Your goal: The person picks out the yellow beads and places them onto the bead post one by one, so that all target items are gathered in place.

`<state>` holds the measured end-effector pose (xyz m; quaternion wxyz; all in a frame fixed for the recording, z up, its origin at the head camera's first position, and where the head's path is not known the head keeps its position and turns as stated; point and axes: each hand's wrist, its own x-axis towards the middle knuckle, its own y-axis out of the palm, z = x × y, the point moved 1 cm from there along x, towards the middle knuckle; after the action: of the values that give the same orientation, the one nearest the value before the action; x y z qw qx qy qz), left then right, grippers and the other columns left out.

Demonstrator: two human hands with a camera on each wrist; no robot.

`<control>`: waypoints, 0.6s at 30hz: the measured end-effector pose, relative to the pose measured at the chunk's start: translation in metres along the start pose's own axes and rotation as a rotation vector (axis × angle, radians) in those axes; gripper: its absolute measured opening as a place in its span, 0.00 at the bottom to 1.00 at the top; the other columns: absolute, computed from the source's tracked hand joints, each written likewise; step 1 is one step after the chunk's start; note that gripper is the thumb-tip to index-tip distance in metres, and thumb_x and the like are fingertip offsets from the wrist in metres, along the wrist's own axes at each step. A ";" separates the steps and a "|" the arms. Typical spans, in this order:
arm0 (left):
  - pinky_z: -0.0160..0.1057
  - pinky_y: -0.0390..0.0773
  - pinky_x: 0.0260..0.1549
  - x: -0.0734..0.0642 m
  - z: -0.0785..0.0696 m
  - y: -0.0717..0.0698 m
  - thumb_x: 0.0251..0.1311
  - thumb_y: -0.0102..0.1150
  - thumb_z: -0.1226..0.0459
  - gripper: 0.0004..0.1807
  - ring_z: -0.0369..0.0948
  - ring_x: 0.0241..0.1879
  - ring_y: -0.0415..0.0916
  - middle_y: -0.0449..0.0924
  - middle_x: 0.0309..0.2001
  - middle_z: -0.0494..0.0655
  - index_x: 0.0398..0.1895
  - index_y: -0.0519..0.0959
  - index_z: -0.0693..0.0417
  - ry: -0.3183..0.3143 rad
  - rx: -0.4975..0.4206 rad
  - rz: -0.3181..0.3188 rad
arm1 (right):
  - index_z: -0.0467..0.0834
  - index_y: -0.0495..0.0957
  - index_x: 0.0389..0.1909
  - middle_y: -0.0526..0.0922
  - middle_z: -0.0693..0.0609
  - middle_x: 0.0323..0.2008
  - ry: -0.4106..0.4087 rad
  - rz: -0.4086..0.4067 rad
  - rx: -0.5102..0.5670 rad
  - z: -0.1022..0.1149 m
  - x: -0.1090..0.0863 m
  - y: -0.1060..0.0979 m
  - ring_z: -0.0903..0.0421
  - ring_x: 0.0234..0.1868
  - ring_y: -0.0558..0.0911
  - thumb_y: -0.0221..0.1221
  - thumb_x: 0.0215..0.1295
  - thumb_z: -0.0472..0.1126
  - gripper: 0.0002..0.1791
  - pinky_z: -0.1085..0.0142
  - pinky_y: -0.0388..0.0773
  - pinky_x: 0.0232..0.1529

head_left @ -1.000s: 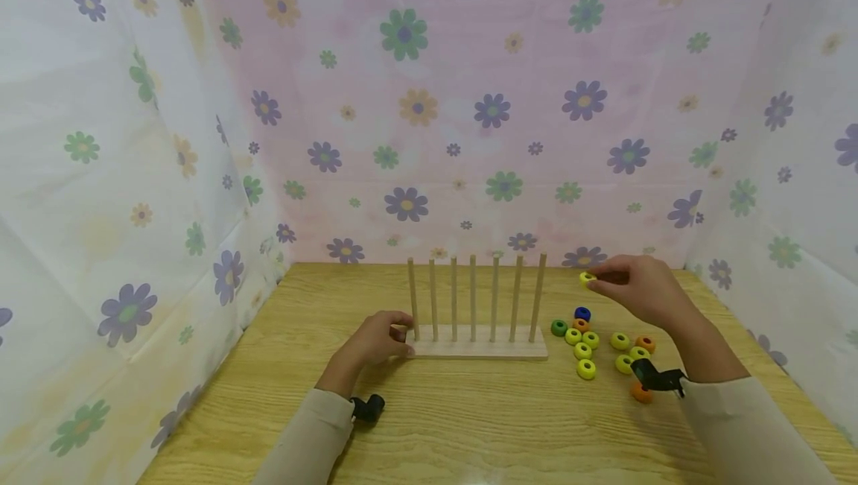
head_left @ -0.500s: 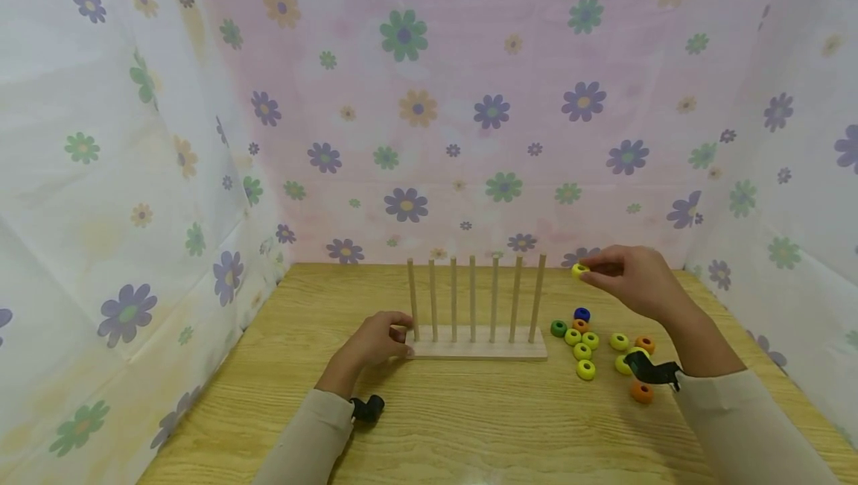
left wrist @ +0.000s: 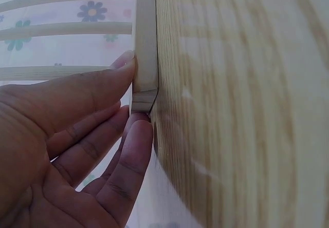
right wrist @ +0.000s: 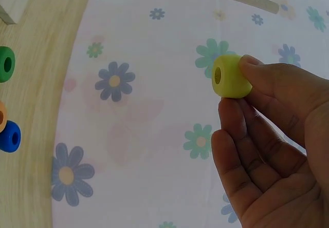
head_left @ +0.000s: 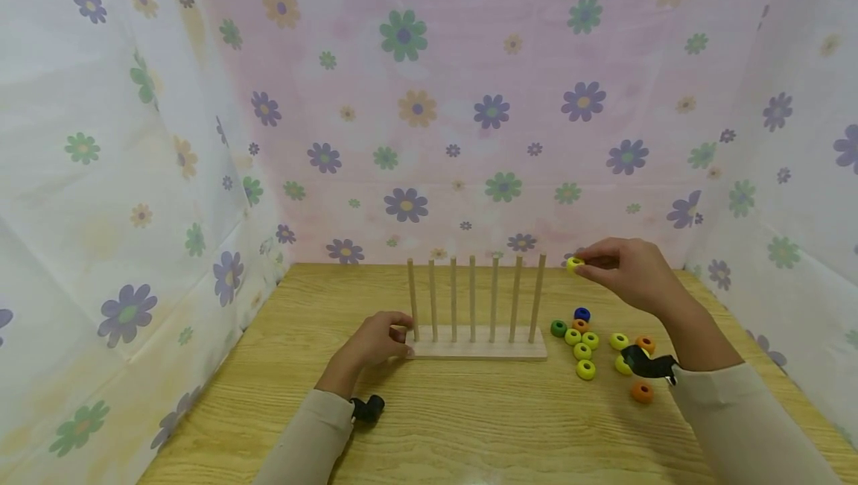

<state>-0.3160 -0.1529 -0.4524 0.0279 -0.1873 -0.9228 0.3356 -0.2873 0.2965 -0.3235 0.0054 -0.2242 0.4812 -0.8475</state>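
Observation:
A wooden peg rack [head_left: 477, 352] stands in the middle of the table, its upright pegs bare. At the rack's left end my left hand [head_left: 377, 337] grips the base; in the left wrist view the thumb [left wrist: 97, 88] lies along the base and fingertips touch its end. My right hand [head_left: 633, 273] pinches a yellow bead [head_left: 575, 265] between thumb and fingers. That bead is up in the air, right of the rightmost peg [head_left: 538, 299] and near the height of its top. In the right wrist view the bead's hole faces left, toward the peg.
Several loose beads lie right of the rack: a green bead [head_left: 558, 328], a blue bead [head_left: 582, 314], yellow ones such as a front yellow bead [head_left: 586, 369], and a few orange, including an orange bead [head_left: 642, 393]. Flowered cloth [head_left: 456, 135] walls the table on three sides.
My right hand has moved up and to the left with the yellow bead, closer to the rightmost peg. The left hand and the rack have stayed in place.

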 end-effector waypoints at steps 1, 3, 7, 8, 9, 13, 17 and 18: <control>0.44 0.83 0.44 0.000 0.000 0.000 0.57 0.77 0.65 0.31 0.44 0.53 0.80 0.81 0.63 0.50 0.66 0.79 0.52 0.000 -0.001 -0.001 | 0.45 0.88 0.54 0.89 0.46 0.48 -0.002 0.001 0.001 0.001 0.000 0.000 0.49 0.44 0.89 0.67 0.71 0.50 0.17 0.59 0.86 0.39; 0.44 0.82 0.44 0.000 0.000 0.000 0.57 0.77 0.66 0.32 0.44 0.53 0.81 0.80 0.63 0.51 0.66 0.79 0.53 0.006 -0.001 -0.001 | 0.46 0.88 0.54 0.89 0.46 0.48 -0.007 0.000 -0.001 0.004 0.001 -0.001 0.49 0.43 0.89 0.66 0.71 0.50 0.17 0.56 0.86 0.40; 0.43 0.82 0.44 0.000 0.001 0.000 0.57 0.77 0.66 0.33 0.44 0.52 0.80 0.80 0.64 0.51 0.67 0.78 0.54 0.014 -0.007 -0.002 | 0.46 0.88 0.53 0.89 0.46 0.47 -0.010 -0.005 -0.004 0.009 0.002 -0.002 0.49 0.43 0.88 0.67 0.71 0.48 0.15 0.53 0.86 0.41; 0.43 0.81 0.44 0.000 0.001 0.000 0.57 0.76 0.67 0.33 0.44 0.52 0.80 0.80 0.64 0.51 0.67 0.78 0.54 0.016 -0.006 -0.002 | 0.46 0.88 0.53 0.89 0.46 0.47 -0.008 -0.004 -0.006 0.010 0.003 -0.003 0.49 0.43 0.88 0.67 0.71 0.48 0.15 0.54 0.86 0.41; 0.43 0.81 0.44 0.000 0.001 0.000 0.57 0.76 0.67 0.33 0.44 0.52 0.80 0.80 0.64 0.51 0.67 0.78 0.54 0.017 -0.005 -0.002 | 0.46 0.88 0.53 0.89 0.46 0.48 -0.006 -0.002 -0.007 0.012 0.003 -0.003 0.50 0.43 0.88 0.67 0.71 0.47 0.15 0.55 0.86 0.41; 0.44 0.81 0.45 0.000 0.002 0.001 0.57 0.76 0.66 0.32 0.43 0.52 0.80 0.80 0.64 0.50 0.67 0.78 0.53 0.012 -0.003 -0.002 | 0.45 0.88 0.53 0.88 0.46 0.48 -0.015 0.002 0.001 0.017 0.005 -0.004 0.49 0.44 0.88 0.67 0.71 0.48 0.15 0.55 0.86 0.41; 0.45 0.82 0.46 0.000 0.002 0.000 0.57 0.77 0.66 0.32 0.44 0.53 0.80 0.80 0.64 0.50 0.67 0.78 0.53 0.011 -0.006 -0.002 | 0.46 0.88 0.53 0.89 0.46 0.47 -0.033 -0.012 -0.011 0.019 0.008 -0.003 0.50 0.43 0.88 0.67 0.71 0.48 0.15 0.53 0.86 0.41; 0.45 0.82 0.47 0.000 0.002 0.000 0.57 0.77 0.66 0.32 0.44 0.53 0.80 0.80 0.64 0.50 0.67 0.78 0.53 0.011 -0.007 -0.003 | 0.46 0.88 0.53 0.89 0.47 0.47 -0.040 -0.016 -0.012 0.019 0.009 -0.003 0.50 0.43 0.88 0.67 0.71 0.48 0.15 0.53 0.86 0.41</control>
<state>-0.3158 -0.1539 -0.4538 0.0328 -0.1876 -0.9240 0.3315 -0.2871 0.2805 -0.3093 0.0069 -0.2448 0.4844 -0.8399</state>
